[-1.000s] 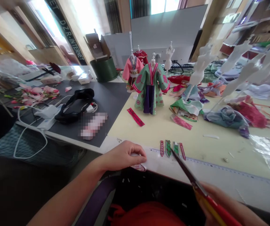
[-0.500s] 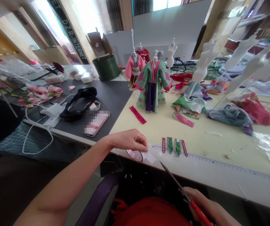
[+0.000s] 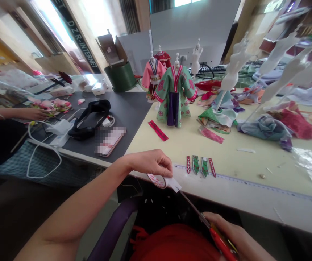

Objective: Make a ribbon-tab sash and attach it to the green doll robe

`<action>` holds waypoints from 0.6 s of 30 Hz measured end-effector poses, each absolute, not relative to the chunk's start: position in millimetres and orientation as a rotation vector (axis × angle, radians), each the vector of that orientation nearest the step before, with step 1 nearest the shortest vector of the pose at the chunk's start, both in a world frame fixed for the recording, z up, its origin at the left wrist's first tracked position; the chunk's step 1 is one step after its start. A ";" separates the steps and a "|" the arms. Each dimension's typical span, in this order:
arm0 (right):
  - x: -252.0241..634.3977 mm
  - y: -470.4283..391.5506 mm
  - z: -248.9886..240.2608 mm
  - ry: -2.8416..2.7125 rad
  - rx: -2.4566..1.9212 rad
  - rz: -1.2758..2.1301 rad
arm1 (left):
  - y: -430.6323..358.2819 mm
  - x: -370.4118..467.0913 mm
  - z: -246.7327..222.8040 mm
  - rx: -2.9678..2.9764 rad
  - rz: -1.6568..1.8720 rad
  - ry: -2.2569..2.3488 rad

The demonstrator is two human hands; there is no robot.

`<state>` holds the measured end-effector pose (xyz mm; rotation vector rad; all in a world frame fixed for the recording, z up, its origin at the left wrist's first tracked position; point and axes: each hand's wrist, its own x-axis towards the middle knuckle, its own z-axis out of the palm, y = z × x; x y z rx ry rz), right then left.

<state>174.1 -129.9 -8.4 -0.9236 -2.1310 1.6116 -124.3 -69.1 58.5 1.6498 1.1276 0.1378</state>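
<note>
My left hand (image 3: 159, 165) pinches a roll of white tape (image 3: 157, 180) whose inner ring bears red print. A short free end of the tape (image 3: 173, 184) sticks out to the right of my fingers. In my right hand (image 3: 226, 228) is a pair of scissors (image 3: 212, 228) with red handles, held low by the table edge. The tips of its blades meet the loose tape end. Just beyond, across a clear ruler (image 3: 240, 180), lie two green pointed strips (image 3: 196, 165) with beaded edges and two narrow red strips (image 3: 188, 165).
Small dress forms in a green robe (image 3: 176, 94) and a pink robe (image 3: 153, 74) stand ahead. A red strip (image 3: 158, 130), fabric scraps (image 3: 267, 128) and bare white forms (image 3: 234, 69) are around. At left are a phone (image 3: 112, 141), a black headset (image 3: 89, 119) and another person's hand (image 3: 36, 114).
My right hand has moved left and up, bringing the scissor tips to the tape end. At far left, the other person's hand has reached over the flowers. The view has shifted slightly.
</note>
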 end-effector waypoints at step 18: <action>172.6 -130.2 -12.5 -2.176 -0.923 1.827 | -73.3 -123.6 57.2 1.687 0.156 1.135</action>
